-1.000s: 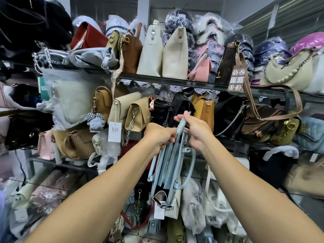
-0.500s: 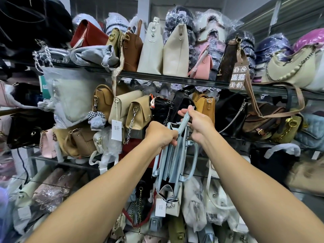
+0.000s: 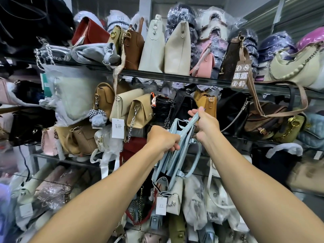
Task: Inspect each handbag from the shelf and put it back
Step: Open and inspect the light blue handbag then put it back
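Crowded shelves (image 3: 175, 77) of bags behind left hand (image 3: 162, 139) and right hand (image 3: 205, 125), tight around pale-blue handbag (image 3: 177, 155).

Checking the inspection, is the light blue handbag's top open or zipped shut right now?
Open: the left hand and right hand spread the light blue handbag, zipper edges apart, dark inside showing.

Two bare arms reaching toward crowded shelves (image 3: 175, 77) of handbags, left hand (image 3: 162, 139) gripping the zipped top edge of a pale blue handbag (image 3: 172, 158), right hand (image 3: 205, 122) pinching its far end — a white price tag (image 3: 161, 206) dangling below, tan bags (image 3: 140, 111) and cream bags (image 3: 177, 50) packed behind.
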{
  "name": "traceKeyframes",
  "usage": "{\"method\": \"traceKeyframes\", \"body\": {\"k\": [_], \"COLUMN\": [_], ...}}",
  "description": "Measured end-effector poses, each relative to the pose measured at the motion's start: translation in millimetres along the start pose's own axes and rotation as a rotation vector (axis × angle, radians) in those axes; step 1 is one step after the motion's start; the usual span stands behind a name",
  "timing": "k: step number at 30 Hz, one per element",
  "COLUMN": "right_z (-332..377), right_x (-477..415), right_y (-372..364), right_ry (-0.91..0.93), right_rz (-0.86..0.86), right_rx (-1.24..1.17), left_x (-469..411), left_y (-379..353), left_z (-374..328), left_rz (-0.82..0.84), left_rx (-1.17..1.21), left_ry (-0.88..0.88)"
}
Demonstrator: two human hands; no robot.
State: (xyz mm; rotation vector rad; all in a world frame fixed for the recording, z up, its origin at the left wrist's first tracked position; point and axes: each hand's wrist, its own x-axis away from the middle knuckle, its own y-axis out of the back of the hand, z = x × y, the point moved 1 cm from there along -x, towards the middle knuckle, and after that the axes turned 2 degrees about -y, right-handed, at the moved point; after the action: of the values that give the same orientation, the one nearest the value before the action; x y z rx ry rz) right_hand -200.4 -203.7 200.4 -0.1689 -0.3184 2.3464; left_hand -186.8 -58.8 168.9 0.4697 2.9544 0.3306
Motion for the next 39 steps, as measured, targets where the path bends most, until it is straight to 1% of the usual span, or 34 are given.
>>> {"method": "traceKeyframes", "body": {"k": [4, 8, 10, 13, 17, 20, 25, 29, 31, 34, 37, 39], "right_z": [-3, -7, -6, -4, -5, -10, -30, -40, -41, -42, -50, -54], "right_x": [-4, -6, -6, -4, 0, 2, 1, -1, -4, -2, -4, -3], "right_y": [0, 0, 1, 1, -2, -2, 2, -2, -7, -12, -14, -14], "right_ry": [-0.031, 0.008, 0.07, 0.218, 0.357, 0.336, 0.309, 0.192, 0.167, 0.206, 0.265, 0.312], "right_rz": [-0.038, -0.035, -0.021, 0.019, 0.072, 0.091, 0.163, 0.188, 0.205, 0.173, 0.099, 0.08], "right_rx": [-0.065, -0.054, 0.003, 0.155, 0.309, 0.365, 0.43, 0.418, 0.476, 0.503, 0.435, 0.414], "left_x": [2, -2, -6, -10, -16, -15, -16, -15, -14, -12, -10, -9], "left_y": [-3, -6, -6, 1, 9, 11, 18, 20, 22, 24, 29, 33], "left_z": [-1, 4, 9, 15, 16, 14, 10, 11, 12, 12, 8, 4], "left_rz": [-0.015, -0.05, -0.1, -0.158, -0.199, -0.228, -0.279, -0.27, -0.291, -0.289, -0.261, -0.245], "left_rx": [-0.053, -0.1, -0.101, -0.09, 0.1, 0.146, 0.145, 0.147, 0.12, 0.062, -0.081, -0.169], "left_ry": [-0.026, -0.043, -0.063, -0.093, -0.01, 0.018, -0.068, -0.09, -0.109, -0.142, -0.186, -0.199]}}
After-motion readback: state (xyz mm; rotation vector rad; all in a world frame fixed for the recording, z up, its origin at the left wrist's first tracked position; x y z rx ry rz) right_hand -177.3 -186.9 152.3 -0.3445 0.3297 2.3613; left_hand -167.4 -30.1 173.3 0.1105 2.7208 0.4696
